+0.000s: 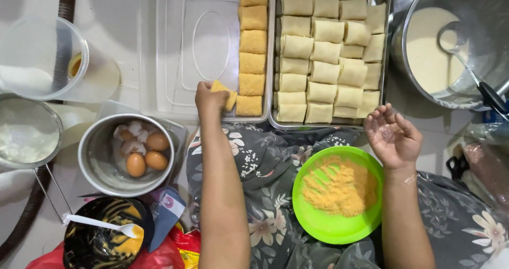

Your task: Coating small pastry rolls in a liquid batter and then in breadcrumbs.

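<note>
My left hand (209, 99) holds a breadcrumb-coated roll (225, 92) at the near edge of a clear plastic tray (201, 46), beside a column of several coated rolls (252, 46). My right hand (391, 133) hovers palm up with fingers apart and nothing in it, crumbs stuck to it, above the green plate of orange breadcrumbs (338, 194) on my lap. A metal tray (273, 118) of several pale uncoated rolls (328, 51) lies just beyond that hand.
A metal pot of pale batter (429, 51) with a ladle (466, 62) stands at the right. At the left are a bowl with eggs and shells (127, 152), a sieve of flour (26, 133), a clear jug (47, 57) and a dark bowl with a white spoon (103, 237).
</note>
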